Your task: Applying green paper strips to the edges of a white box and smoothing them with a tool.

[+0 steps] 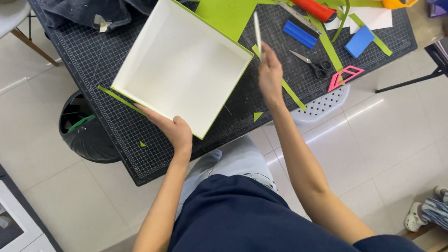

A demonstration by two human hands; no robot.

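A square shallow box (181, 65), white inside with green outer edges, lies on the dark gridded cutting mat (129, 132). My left hand (172, 129) grips the box's near rim, thumb on top. My right hand (270, 75) is raised beside the box's right corner and holds a thin white stick-like tool (257, 30) that points upward.
Green paper sheets and strips (228, 9), scissors (313, 64), two blue blocks (358, 42), a pink triangular ruler (345, 76), a red-handled tool (312, 7) and a dark cloth (89, 7) lie on the mat. A black bin (82, 131) stands at the table's left; a white perforated stool (324, 102) shows under its edge.
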